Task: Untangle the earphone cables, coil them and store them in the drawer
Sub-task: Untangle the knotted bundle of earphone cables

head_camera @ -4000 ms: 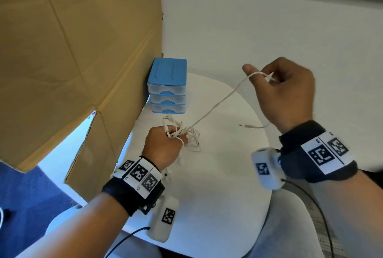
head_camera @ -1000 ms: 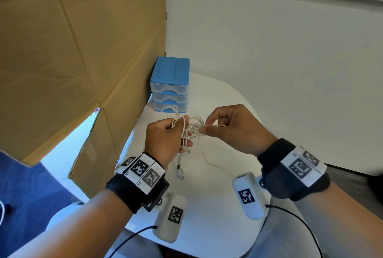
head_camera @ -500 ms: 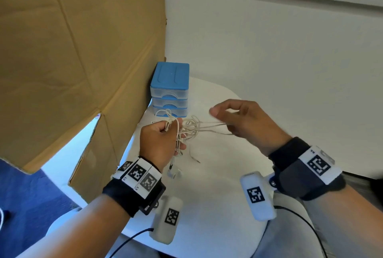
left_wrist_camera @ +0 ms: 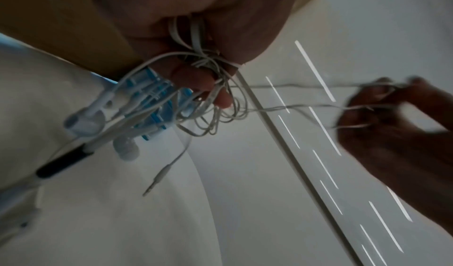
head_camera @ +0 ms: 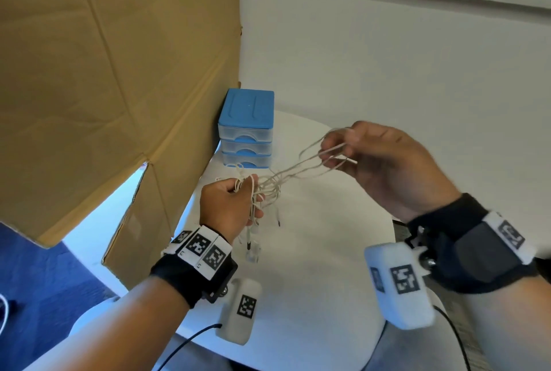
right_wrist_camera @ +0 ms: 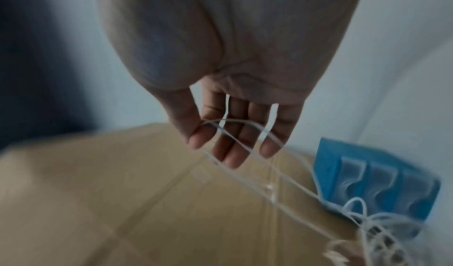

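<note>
Untangling earphone cables [head_camera: 293, 172] mid-air, I had both hands on the knot over the white table [head_camera: 313, 266].

My left hand [head_camera: 226, 206] was fisted round the main bundle, with earbuds and a jack plug [left_wrist_camera: 157, 181] dangling below it. My right hand [head_camera: 384, 168] had several strands looped over its loosely curled fingers [right_wrist_camera: 230, 144], drawn taut and away from the bundle; whether it pinched them or only hooked them I couldn't tell. Step in hand: still untangling, with no coiling started, I judged. The next move probably called for feeding one free end back through the loops without tightening the knot. The blue drawer unit [head_camera: 246, 129] stood at the table's far edge, all drawers closed, so one would need opening. A cardboard sheet [head_camera: 113, 72] leaned just beside it, crowding the left side.
</note>
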A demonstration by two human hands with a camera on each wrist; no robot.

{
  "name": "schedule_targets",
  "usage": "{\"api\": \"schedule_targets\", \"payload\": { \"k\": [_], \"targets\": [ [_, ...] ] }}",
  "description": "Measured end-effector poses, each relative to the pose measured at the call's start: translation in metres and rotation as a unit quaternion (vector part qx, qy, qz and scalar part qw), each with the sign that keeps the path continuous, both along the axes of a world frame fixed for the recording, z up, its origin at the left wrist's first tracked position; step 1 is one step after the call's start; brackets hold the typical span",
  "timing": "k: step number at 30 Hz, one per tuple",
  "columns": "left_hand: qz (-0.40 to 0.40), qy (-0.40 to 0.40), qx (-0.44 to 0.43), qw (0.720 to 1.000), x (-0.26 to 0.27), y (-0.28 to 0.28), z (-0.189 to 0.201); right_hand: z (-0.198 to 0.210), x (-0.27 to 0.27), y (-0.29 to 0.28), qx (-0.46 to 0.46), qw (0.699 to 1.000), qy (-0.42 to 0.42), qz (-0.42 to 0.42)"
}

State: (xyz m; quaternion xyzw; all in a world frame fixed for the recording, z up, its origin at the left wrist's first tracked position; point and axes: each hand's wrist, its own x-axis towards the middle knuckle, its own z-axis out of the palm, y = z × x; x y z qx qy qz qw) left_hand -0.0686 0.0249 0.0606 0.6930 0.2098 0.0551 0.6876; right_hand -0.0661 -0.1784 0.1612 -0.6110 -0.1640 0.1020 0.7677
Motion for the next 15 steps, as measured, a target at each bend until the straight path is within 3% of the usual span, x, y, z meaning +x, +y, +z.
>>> {"api": "schedule_targets", "payload": {
  "k": [2, 4, 6, 8, 12, 15],
  "targets": [
    [0.012, -0.001, -0.013, 1.000, 0.003, 0.003, 0.003, 0.011, -0.005, -0.008, 0.114, 0.992, 0.062, -0.001],
    [0.015, -0.010, -0.017, 1.000, 0.004, 0.004, 0.007, 0.011, -0.005, -0.016, 0.109, 0.988, 0.101, -0.052],
    [0.015, -0.020, -0.019, 0.999, 0.002, 0.003, 0.011, 0.001, 0.002, -0.026, 0.008, 0.986, 0.108, -0.127],
    [0.013, -0.030, -0.019, 0.999, 0.000, 0.002, 0.014, -0.013, 0.009, -0.035, -0.156, 0.967, 0.090, -0.180],
    [0.002, -0.052, -0.011, 0.999, -0.002, -0.004, 0.019, -0.038, 0.014, -0.041, -0.458, 0.878, 0.067, -0.119],
    [-0.014, -0.074, -0.002, 0.997, -0.005, -0.009, 0.019, -0.050, 0.011, -0.033, -0.584, 0.806, 0.042, -0.087]
  ]
}}
